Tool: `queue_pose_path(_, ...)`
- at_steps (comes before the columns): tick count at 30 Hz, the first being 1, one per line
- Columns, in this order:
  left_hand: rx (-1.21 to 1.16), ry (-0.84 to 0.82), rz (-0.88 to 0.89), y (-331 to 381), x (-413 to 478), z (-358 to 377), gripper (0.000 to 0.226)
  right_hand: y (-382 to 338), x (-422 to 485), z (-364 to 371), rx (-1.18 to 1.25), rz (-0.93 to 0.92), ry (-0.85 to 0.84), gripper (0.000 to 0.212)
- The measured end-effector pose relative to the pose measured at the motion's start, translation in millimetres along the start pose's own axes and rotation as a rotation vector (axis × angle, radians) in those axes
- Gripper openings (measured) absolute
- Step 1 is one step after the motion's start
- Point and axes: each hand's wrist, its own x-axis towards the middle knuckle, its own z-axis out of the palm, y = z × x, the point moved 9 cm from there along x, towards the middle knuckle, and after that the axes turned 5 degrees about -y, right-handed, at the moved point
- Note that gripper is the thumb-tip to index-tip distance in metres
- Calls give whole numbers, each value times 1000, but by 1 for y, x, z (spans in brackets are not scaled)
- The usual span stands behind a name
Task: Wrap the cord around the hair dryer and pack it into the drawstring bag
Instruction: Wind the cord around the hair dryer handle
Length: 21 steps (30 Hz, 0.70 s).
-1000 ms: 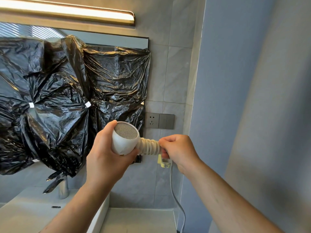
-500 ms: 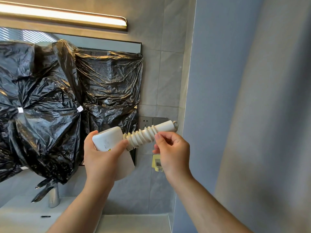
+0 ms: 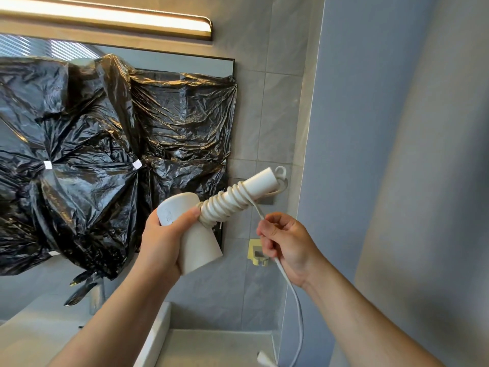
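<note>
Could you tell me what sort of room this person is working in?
Most likely a bathroom: a tap over a white basin, grey wall tiles, and a light bar above a covered mirror.

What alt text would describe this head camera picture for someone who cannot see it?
A person's left hand holds a white hair dryer, its handle partly wrapped in cord, which the right hand pinches. Behind, black plastic covers a mirror.

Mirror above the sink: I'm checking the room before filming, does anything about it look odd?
Yes. The mirror is almost wholly covered by crumpled black plastic bags, pinched together with small white tape pieces, leaving only a strip bare along its top.
</note>
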Motion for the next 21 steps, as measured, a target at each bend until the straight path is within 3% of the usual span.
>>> queue_pose_path(5, 46, -222, -74, 1, 5, 12, 51, 0, 10, 5, -35, 86, -161, 14)
queue_pose_path(10, 199, -368, -98, 3, 11, 13, 73, -10, 13, -2, -285, 155, -311, 27)
queue_pose_path(16, 355, -350, -92, 11, 21, 5, 80, -10, 17, -9, -561, 269, -320, 13)
queue_pose_path(21, 647, -301, 4, 16, 18, 14, 83, -6, 19, -14, -627, 326, -274, 20)
